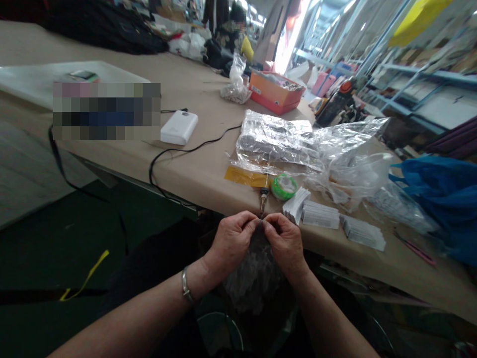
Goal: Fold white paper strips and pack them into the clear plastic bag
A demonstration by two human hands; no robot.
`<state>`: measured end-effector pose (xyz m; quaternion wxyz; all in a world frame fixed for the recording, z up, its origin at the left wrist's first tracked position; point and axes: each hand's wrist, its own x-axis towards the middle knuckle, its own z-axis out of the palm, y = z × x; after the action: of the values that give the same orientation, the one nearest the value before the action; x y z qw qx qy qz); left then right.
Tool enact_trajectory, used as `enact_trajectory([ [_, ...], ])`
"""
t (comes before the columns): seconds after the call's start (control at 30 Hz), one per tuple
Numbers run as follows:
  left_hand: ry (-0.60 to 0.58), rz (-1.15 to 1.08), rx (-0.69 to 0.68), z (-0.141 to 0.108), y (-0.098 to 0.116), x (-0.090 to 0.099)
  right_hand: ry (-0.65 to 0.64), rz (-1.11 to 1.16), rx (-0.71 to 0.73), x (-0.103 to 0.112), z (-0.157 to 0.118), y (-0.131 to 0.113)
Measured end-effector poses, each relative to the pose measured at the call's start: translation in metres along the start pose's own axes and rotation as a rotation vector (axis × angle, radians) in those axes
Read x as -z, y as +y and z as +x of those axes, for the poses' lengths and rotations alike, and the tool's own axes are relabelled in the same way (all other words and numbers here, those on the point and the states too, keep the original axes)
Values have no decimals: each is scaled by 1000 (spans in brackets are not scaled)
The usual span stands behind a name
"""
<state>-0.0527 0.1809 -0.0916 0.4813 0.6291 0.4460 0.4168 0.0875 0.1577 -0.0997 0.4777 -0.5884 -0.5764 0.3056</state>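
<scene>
Left hand (235, 236) and right hand (286, 241): closed in pinches, tips meeting at desk (212, 186) edge; any pinched item too small to tell. Thin tool (264, 193) directly beyond, long axis toward fingertips, about equally near the 2 hands.

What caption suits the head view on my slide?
Left hand and right hand pinch close together by the table edge, near a green roll, white stacks and clear plastic.

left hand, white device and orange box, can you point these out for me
Left hand (230, 240), head view: back of the hand.
White device (179, 128), head view: its top face.
Orange box (266, 96), head view: its front wall.
</scene>
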Motion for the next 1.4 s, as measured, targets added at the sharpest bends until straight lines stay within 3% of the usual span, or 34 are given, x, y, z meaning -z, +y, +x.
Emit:
enact_trajectory([
  [0.47,12,-9,23,4,-2,-2,36,29,7,-3,-2,3],
  [0.57,-16,-37,44,-4,1,2,-25,-31,26,5,-14,-3],
  [0.67,-52,-66,89,-14,-1,6,-21,-220,166,23,-18,-14],
  [0.83,-30,31,112,-16,-26,13,79,-659,517,54,23,-31],
  [0.97,-9,129,107,-15,-41,17,92,-1030,498,62,64,-28],
  [1.07,-26,160,127,-19,-42,18,44,-1022,508,66,73,-23],
  [1.23,-84,167,156,-26,-39,14,181,-756,589,87,49,-11],
  [1.4,-150,112,152,-32,-38,0,199,-923,607,87,3,20],
])
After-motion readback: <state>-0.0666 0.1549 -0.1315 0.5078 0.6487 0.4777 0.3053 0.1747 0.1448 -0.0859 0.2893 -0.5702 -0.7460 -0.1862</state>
